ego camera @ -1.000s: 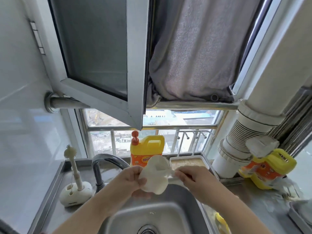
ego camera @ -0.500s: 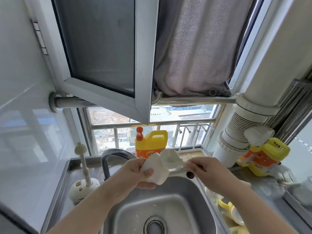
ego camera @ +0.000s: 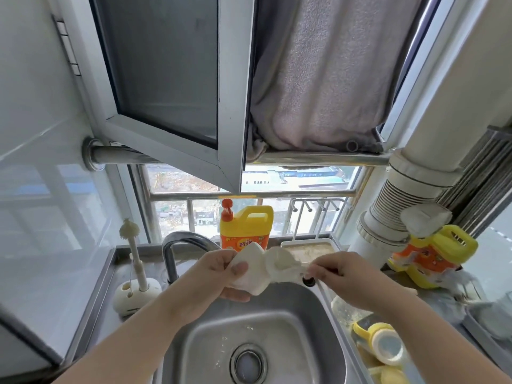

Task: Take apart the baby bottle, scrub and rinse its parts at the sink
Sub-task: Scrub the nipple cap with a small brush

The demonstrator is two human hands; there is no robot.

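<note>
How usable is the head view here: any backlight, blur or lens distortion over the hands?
Head view: bright window behind washes out the outdoor scene; wide-angle bends the window frame and pipe; the white piece between left hand and right hand is soft and overexposed, detail unreadable; sink is evenly lit.

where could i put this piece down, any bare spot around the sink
The sink basin is bare around its drain. The counter right of it is crowded with the yellow bottle parts; the left strip holds the brush stand.
</note>
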